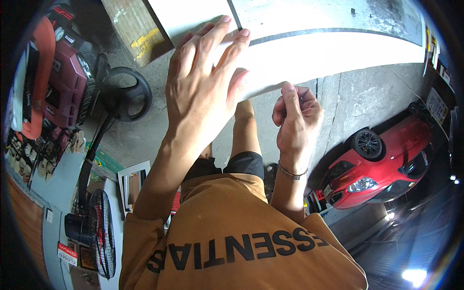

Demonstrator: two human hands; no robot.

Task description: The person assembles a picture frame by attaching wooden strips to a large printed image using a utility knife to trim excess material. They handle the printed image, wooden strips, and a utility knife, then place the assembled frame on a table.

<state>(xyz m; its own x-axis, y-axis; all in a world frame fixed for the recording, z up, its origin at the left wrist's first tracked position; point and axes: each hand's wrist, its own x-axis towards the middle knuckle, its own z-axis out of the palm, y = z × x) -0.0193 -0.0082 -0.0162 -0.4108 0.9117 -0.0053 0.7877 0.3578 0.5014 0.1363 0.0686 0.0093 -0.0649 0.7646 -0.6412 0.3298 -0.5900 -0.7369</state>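
Note:
A bright white, flat board or sheet (333,53) stretches across the far side, with a dark line along its back. My left hand (200,72) lies on its left part, palm down, fingers stretched out and apart. At the near edge of the white board is my right hand (297,116), thumb up against the edge and fingers curled in a pinch. What sits between the thumb and fingers is too small or hidden to tell. A thin bracelet (295,175) circles my right wrist.
A pedestal fan (102,234) stands at lower left, near a black round base (126,94). A dark red machine (65,92) with an orange-red hose is at far left. A worn wooden board (137,31) adjoins the white one. A red car (382,164) is parked at right.

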